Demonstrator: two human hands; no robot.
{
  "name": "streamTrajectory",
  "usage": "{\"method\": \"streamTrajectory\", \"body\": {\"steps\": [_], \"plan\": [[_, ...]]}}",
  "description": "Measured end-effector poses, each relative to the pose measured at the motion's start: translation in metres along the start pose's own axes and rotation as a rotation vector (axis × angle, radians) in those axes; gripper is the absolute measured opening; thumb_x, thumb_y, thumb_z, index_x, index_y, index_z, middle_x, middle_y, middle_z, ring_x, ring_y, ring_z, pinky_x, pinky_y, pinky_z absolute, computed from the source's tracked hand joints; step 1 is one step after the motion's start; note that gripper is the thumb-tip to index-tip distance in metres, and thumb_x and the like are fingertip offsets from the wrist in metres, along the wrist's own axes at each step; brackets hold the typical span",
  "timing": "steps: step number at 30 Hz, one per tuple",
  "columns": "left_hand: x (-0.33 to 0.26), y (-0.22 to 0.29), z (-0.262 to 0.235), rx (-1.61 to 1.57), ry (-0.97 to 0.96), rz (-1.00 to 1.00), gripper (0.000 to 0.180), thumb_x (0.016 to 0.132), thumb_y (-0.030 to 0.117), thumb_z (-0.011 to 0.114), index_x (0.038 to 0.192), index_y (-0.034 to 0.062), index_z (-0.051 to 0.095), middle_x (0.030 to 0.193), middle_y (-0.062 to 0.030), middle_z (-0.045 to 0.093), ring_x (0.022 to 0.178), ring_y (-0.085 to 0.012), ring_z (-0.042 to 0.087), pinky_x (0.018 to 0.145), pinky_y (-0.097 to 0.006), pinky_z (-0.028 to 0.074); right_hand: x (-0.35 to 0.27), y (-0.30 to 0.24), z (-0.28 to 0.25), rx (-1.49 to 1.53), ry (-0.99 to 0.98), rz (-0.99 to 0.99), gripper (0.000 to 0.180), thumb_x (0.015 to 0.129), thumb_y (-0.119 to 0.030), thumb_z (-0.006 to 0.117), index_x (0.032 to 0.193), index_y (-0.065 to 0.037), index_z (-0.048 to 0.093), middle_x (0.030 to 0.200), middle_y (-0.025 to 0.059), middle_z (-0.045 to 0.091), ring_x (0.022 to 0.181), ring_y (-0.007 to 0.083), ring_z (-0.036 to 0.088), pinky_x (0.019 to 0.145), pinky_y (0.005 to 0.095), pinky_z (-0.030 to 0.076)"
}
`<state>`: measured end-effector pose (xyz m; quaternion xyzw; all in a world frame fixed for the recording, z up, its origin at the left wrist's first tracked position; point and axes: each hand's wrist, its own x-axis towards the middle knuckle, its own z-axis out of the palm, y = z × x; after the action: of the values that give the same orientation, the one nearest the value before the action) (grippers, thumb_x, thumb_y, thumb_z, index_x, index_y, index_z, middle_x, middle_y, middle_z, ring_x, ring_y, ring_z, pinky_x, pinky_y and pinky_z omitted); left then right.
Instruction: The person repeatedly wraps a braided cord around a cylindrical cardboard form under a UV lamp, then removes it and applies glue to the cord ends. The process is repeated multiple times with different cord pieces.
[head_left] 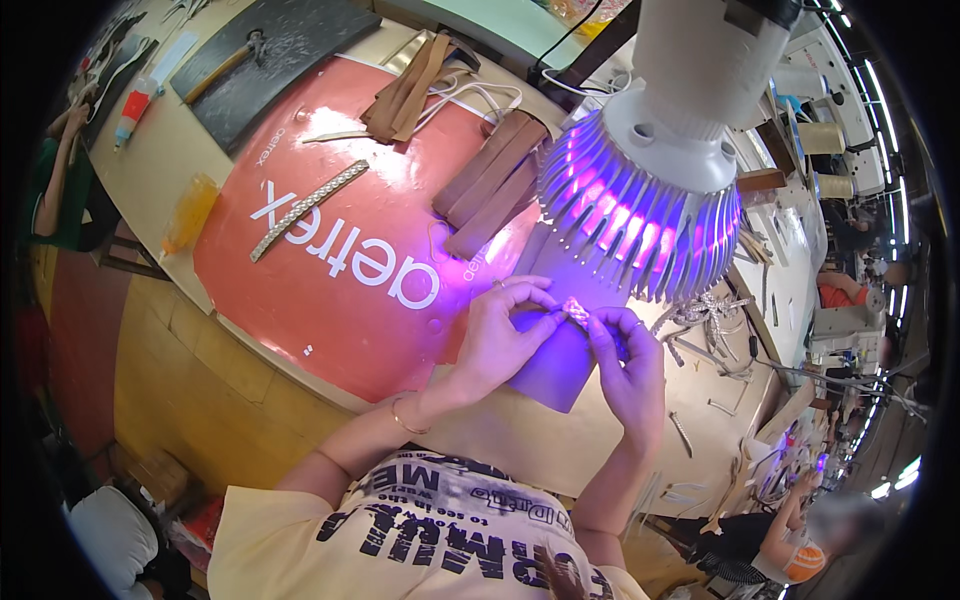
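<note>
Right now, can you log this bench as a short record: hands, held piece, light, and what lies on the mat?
left hand: pinches one end of the small sparkly piece
right hand: pinches its other end
lamp: finned, glowing purple, right above the piece
red mat: carries a long beaded strip and brown leather straps
hammer: on a dark pad at the bench's far side

Tiny sparkly trim piece (576, 310) — looks like a short bit of rhinestone strip, glowing pinkish-white under purple light. It's pinched between the fingertips of both hands, held up off the table, roughly level — right under the finned lamp head.
</note>
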<state>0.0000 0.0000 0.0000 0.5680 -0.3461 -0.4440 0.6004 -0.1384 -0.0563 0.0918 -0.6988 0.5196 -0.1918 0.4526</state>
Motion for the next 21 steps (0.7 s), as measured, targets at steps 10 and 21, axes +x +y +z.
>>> {"method": "streamTrajectory", "body": {"steps": [10,21], "plan": [[0.009,0.008,-0.011,-0.585,-0.142,-0.310,0.036,0.091,-0.005,0.059,0.125,-0.0026,0.050,0.102,-0.0120,0.068,0.091,-0.0117,0.066,0.081,-0.023,0.054,0.004,-0.011,0.012,-0.131,0.008,-0.037,0.016,0.093,-0.010,0.064,0.101,0.003,0.066,0.085,0.0036,0.068,0.075,0.0048,0.058,0.065,0.0214,0.046],[0.003,0.005,-0.010,-0.662,-0.074,-0.203,0.046,0.092,-0.006,0.057,0.135,-0.0027,0.043,0.107,-0.0137,0.068,0.092,-0.0108,0.065,0.082,-0.022,0.053,0.010,-0.010,0.023,-0.201,0.063,-0.027,0.016,0.092,-0.010,0.066,0.099,0.005,0.067,0.081,0.0074,0.070,0.070,0.0059,0.059,0.062,0.0221,0.048]]}}
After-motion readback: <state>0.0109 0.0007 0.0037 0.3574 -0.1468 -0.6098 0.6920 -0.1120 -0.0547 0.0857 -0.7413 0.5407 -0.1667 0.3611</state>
